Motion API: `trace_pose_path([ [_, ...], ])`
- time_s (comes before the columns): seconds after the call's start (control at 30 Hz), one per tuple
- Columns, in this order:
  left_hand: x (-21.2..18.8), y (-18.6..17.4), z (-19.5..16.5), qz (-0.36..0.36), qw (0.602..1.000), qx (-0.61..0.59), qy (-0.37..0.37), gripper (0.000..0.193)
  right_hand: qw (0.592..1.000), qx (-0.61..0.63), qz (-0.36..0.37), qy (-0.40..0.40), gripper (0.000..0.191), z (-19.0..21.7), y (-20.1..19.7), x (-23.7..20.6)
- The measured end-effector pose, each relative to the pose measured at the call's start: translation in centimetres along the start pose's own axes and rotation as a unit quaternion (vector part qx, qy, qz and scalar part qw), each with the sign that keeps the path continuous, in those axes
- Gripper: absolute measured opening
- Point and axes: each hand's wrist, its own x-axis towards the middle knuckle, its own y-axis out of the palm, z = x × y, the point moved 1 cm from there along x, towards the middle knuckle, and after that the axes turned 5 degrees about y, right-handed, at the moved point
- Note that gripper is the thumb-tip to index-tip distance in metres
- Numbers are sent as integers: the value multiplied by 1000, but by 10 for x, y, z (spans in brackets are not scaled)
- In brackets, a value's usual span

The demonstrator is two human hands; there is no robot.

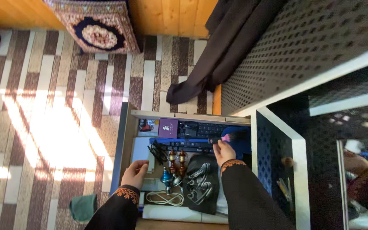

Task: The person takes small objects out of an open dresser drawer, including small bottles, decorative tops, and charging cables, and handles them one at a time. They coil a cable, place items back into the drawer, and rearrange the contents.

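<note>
Sleeves nearest; right hand pinched a dark brush, its axis left-right, far right in the drawer; left hand loosely curled, empty.

keyboard at the drawer back, coiled cable in front.

Home room: patterned carpet, wood-panelled wall, cluttered drawer.
</note>
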Motion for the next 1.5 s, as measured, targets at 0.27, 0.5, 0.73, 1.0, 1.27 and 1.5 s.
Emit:
trace_pose_path([
  [0.27,1,9,14,-31,999,-21,-20,27,991,2,-109,-73,24,21,4,62],
  [0.5,5,-1,7,-92,948,288,104,30,990,3,-104,-95,22,26,-2,74],
  [0.73,9,-7,6,-73,974,216,17,27,986,3,-137,-95,18,33,-9,65],
  [1.0,-10,-8,27,-108,967,172,157,21,974,-181,-80,-112,9,-34,-10,39],
  [1.27,-48,-51,58,-117,981,60,145,17,937,-333,32,-101,17,-162,7,-29],
  [1.5,-77,-160,105,-157,981,-47,108,18,621,-656,160,-397,46,-291,87,-133],
])
